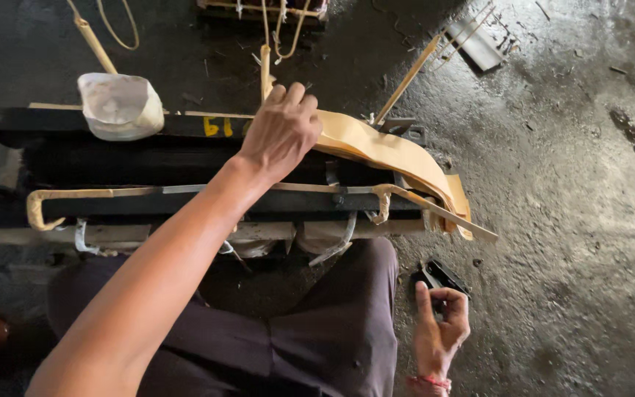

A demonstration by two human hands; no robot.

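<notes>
Dark trousers cover the seated person's knees at the bottom of the view, with the left forearm stretching up across them. That left hand rests on the top of a black, stacked metal frame, its fingers curled together and pressing down beside a folded sheet of tan insulating paper that drapes over the frame's right end. Whether the fingertips pinch the paper's edge cannot be told. The right hand, a red thread at its wrist, hangs low by the knee over the wet grey concrete floor, its fingers bent around a small black tool that lies on or just above the floor. A white cup-shaped container sits on the frame's left end, and thin tan-wrapped leads stick up behind. As a judgement, the loosely draped paper could slide off or crease if the pressing hand shifts, and the damp floor could soil it.
</notes>
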